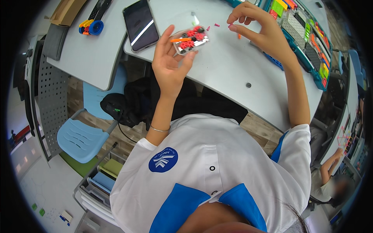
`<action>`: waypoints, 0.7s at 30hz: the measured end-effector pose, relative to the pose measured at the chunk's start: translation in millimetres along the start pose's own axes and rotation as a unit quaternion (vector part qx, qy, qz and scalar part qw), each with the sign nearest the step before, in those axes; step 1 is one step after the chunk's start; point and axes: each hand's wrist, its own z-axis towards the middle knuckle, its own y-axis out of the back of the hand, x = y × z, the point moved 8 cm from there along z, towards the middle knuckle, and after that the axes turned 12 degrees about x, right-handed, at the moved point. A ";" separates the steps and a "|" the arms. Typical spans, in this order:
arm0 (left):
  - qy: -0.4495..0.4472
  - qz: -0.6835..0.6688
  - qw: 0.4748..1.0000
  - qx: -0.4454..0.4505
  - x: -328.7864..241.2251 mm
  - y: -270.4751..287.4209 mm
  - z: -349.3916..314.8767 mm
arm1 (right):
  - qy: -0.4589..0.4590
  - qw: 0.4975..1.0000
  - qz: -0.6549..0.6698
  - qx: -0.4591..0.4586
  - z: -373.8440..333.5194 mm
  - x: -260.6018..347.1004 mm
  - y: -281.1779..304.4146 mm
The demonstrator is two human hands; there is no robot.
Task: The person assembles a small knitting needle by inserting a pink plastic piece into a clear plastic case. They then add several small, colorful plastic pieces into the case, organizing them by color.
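A small clear plastic box is held up by my left hand, thumb and fingers round its near side. Red and black building pieces fill it, with an orange rod lying across them. Further right, my right hand pinches a tiny pink peg between thumb and forefinger above the white table. Two loose pink pegs lie between the box and that hand. A small orange piece shows just below the right fingertips.
A dark phone lies left of the box. At the right, a teal case holds several coloured building parts, beside a blue piece. A small grey round part sits nearer me. Another table carries a blue-wheeled model.
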 end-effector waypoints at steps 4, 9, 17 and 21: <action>-0.021 0.040 0.996 -0.075 -2.1 0.5 -4.1 | -0.063 0.994 -0.085 -0.034 3.6 -25.7 -25.1; -0.031 0.048 0.996 -0.069 2.9 2.7 0.6 | -0.042 0.984 -0.159 -0.061 9.0 -37.2 -34.0; -0.033 0.039 0.996 -0.075 4.1 3.7 -0.5 | -0.115 0.984 -0.103 0.088 -9.3 -18.6 -12.5; -0.036 0.032 0.995 -0.092 1.2 3.1 -0.1 | -0.168 0.951 -0.062 0.253 -37.7 22.8 -39.0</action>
